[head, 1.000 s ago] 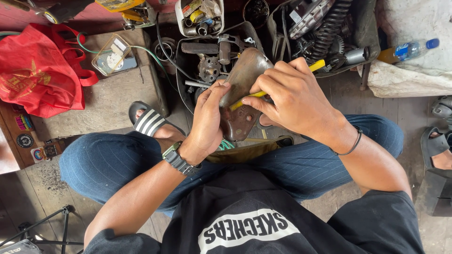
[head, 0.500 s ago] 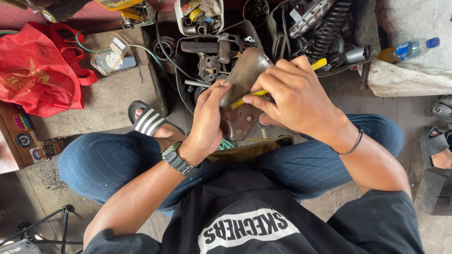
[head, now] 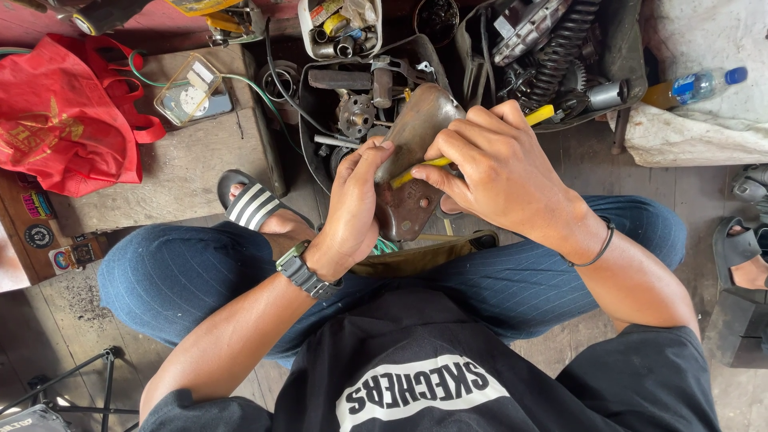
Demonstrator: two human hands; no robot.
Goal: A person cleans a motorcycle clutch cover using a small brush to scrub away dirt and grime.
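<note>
I sit cross-legged on a wooden floor. My left hand (head: 352,204) grips the edge of a grimy brown metal engine cover (head: 418,132), holding it upright between my knees. My right hand (head: 500,172) holds a yellow-handled tool (head: 538,115) like a pen, its tip pressed against the cover's face near my left thumb. A watch sits on my left wrist, a black band on my right.
A black tray of greasy engine parts (head: 360,104) lies just beyond the cover, with a coil spring (head: 560,56) and a small white tub of bits (head: 340,24). A red bag (head: 68,120) lies far left, a plastic bottle (head: 692,86) far right. Someone's sandalled foot (head: 744,256) shows at the right edge.
Nothing notable: both hands keep their hold, with only a slight shift of the tool against the cover.
</note>
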